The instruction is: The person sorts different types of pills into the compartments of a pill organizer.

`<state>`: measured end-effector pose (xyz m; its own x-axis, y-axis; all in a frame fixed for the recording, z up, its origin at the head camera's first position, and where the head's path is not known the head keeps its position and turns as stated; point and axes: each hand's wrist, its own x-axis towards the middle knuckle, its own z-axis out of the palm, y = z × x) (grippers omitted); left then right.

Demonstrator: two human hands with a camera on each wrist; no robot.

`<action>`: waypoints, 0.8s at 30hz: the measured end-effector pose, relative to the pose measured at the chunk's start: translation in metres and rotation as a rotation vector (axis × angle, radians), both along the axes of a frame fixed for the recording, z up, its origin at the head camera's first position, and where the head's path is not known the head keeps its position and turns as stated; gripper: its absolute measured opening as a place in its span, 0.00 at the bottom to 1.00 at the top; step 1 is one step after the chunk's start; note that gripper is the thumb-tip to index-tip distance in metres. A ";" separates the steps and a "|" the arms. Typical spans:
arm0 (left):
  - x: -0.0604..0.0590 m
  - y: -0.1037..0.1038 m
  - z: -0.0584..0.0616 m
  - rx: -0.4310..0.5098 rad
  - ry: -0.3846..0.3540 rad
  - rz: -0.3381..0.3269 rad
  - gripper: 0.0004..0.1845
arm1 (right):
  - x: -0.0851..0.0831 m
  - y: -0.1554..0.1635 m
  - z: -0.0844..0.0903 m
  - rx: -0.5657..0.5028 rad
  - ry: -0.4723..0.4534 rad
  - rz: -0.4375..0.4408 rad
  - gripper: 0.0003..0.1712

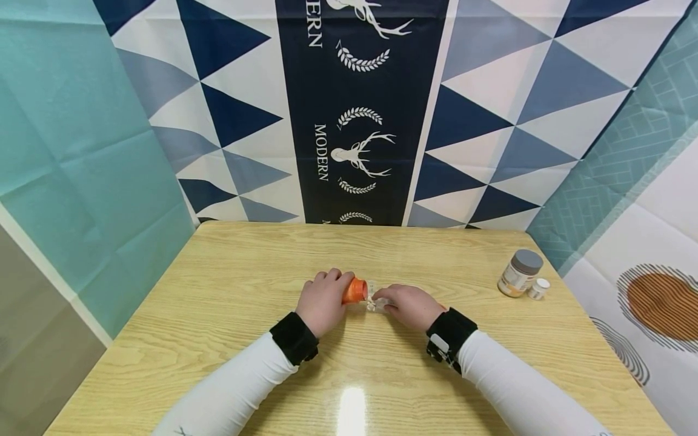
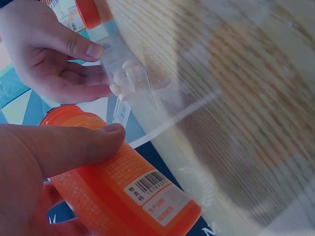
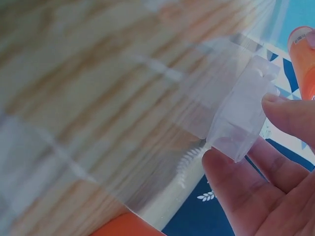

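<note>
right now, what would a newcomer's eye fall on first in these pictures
Probably the bright orange plastic bottle, gripped in the bare left hand over the light wood-grain table. Beside the bottle, the bare right hand pinches a small clear plastic box holding pale rounded pieces. Behind, centred, a navy fabric panel carries white stag prints.

Room over table (image 1: 207,290) left of left grip (image 1: 324,303); jar (image 1: 519,274), white bottle (image 1: 538,289) obstruct right.
</note>
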<state>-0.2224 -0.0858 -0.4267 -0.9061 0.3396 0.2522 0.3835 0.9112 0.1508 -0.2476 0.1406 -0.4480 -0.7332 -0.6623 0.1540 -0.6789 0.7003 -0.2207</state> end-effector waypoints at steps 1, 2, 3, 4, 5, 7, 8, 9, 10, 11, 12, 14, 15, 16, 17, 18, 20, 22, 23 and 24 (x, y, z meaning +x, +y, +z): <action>0.000 0.000 0.000 -0.002 -0.002 0.000 0.27 | 0.000 0.000 0.000 -0.004 0.007 0.009 0.16; 0.000 0.000 0.000 -0.003 -0.002 0.001 0.26 | 0.000 0.001 0.000 -0.009 0.012 0.019 0.17; 0.000 0.000 -0.001 -0.006 -0.002 0.001 0.27 | 0.000 0.001 -0.001 -0.014 0.018 0.028 0.17; 0.000 0.000 -0.001 -0.006 -0.002 0.002 0.26 | 0.000 0.001 -0.001 -0.017 0.023 0.035 0.17; 0.000 0.000 -0.001 -0.007 0.000 0.002 0.26 | 0.000 0.002 -0.001 -0.018 0.028 0.041 0.18; 0.000 0.000 -0.001 -0.007 0.000 0.002 0.26 | -0.001 0.002 -0.001 -0.020 0.026 0.044 0.19; 0.000 0.000 -0.001 -0.005 0.000 0.002 0.27 | -0.001 0.002 -0.001 -0.020 0.023 0.043 0.19; 0.000 0.000 -0.001 -0.004 0.000 0.002 0.27 | -0.001 0.002 -0.001 -0.020 0.022 0.040 0.19; 0.000 0.000 -0.001 -0.002 0.000 0.002 0.27 | -0.001 0.002 -0.001 -0.021 0.020 0.037 0.20; 0.000 0.000 -0.001 -0.002 0.001 0.002 0.27 | -0.001 0.002 0.000 -0.023 0.017 0.035 0.20; 0.000 0.000 -0.001 0.000 0.000 0.003 0.26 | -0.001 0.002 0.000 -0.024 0.015 0.036 0.19; 0.000 0.001 0.000 -0.001 -0.001 0.005 0.26 | -0.001 0.002 0.001 -0.024 0.023 0.044 0.19; 0.000 0.001 0.000 -0.001 -0.001 0.006 0.26 | -0.001 0.002 0.001 -0.023 0.032 0.050 0.18; 0.000 0.001 0.000 -0.002 -0.002 0.007 0.26 | -0.001 0.002 0.001 -0.022 0.037 0.055 0.18; 0.000 0.001 0.000 -0.003 -0.002 0.007 0.26 | -0.001 0.002 0.001 -0.021 0.043 0.059 0.18; 0.000 0.001 0.000 -0.004 -0.004 0.008 0.26 | -0.001 0.002 0.001 -0.018 0.050 0.062 0.18; 0.000 0.001 0.000 -0.005 -0.006 0.006 0.26 | -0.001 0.002 0.000 -0.013 0.055 0.061 0.17; 0.000 0.001 0.000 -0.004 -0.007 0.004 0.26 | -0.001 0.002 0.000 -0.009 0.057 0.057 0.18; 0.000 0.001 0.000 -0.003 -0.007 0.002 0.26 | -0.001 0.002 -0.001 -0.006 0.058 0.056 0.18; 0.001 0.001 0.000 -0.003 -0.007 0.001 0.26 | -0.001 0.002 -0.001 -0.004 0.060 0.057 0.19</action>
